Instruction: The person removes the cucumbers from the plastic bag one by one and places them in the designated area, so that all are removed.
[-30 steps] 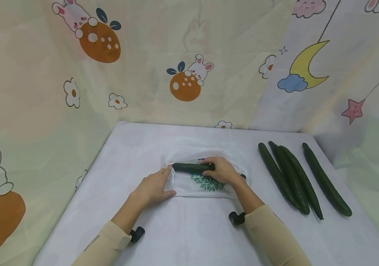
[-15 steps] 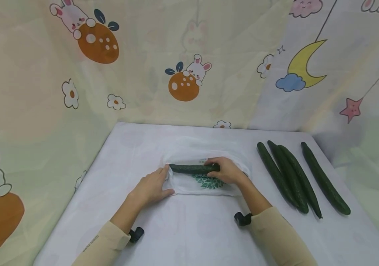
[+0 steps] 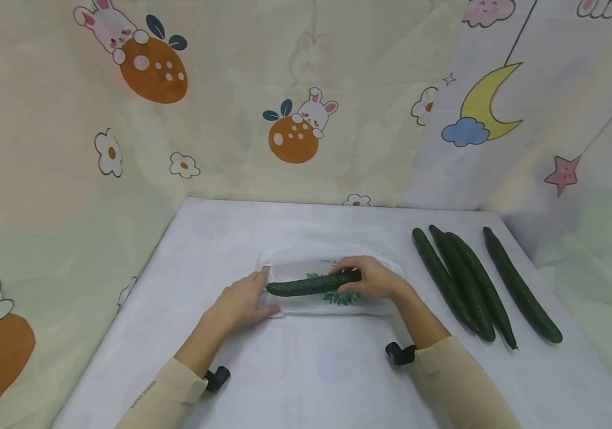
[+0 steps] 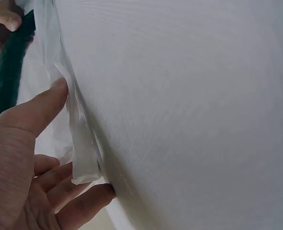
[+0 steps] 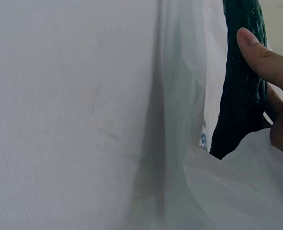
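Observation:
My right hand (image 3: 372, 279) grips a dark green cucumber (image 3: 303, 287) near its right end, thumb lying along the side in the right wrist view. The cucumber is held over a white plastic bag (image 3: 311, 305) printed with green leaves; its left end tips slightly toward me. In the right wrist view, loose film of the bag (image 5: 237, 191) hides the lower tip of the cucumber (image 5: 239, 96). At the bag's left edge is my left hand (image 3: 238, 304), thumb and fingers spread apart. The left wrist view shows its thumb (image 4: 52, 98) against the bag's edge (image 4: 84, 158), fingers below.
Several more cucumbers (image 3: 458, 286) lie on the white-covered table (image 3: 316, 381) to the right, one (image 3: 520, 283) apart from the others. Behind the table hangs a patterned curtain (image 3: 220, 89). A black wrist camera (image 3: 399, 353) sits at the right sleeve.
My right hand has shifted slightly right with the cucumber. The cucumber's left end has swung toward me, away from my left index finger. My left hand stays at the bag's edge.

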### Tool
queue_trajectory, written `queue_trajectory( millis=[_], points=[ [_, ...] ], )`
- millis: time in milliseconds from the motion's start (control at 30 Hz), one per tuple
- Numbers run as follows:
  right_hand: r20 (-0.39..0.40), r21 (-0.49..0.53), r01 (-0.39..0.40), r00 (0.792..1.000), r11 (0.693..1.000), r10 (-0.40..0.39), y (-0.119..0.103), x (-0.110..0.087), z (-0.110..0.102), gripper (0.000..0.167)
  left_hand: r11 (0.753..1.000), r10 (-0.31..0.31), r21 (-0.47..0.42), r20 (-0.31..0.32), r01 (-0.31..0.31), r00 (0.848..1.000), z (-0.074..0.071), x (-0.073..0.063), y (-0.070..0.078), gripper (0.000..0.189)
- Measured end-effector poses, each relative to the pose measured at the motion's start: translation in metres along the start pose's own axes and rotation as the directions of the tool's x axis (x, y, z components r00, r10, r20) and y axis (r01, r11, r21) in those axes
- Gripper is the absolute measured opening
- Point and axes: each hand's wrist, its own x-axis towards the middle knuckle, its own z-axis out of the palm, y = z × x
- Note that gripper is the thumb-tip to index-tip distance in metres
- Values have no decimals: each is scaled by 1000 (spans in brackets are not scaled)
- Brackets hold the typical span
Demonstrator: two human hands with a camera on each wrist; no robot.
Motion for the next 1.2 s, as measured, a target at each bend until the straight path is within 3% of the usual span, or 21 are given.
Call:
queue_trajectory(
  millis=[267, 500, 900, 1200],
  points=[
    [-17, 107, 74, 997, 991, -73, -18, 2, -3, 39, 999, 46, -28, -41, -47, 998, -3, -4, 2, 97],
    [-50, 216, 149, 989, 965, -142, -40, 10, -6, 39, 1000, 24, 5, -22, -24, 999, 0, -2, 2, 94],
    [-141, 429, 236, 971, 872, -193, -66, 11, -8, 43, 999, 12, 32, -3, -12, 1000, 1, 1, 3, 99],
    [-215, 546, 308, 950, 779, -225, -76, 6, -11, 42, 999, 15, 40, 12, -16, 1000, 1, 0, 6, 99]
  ],
)
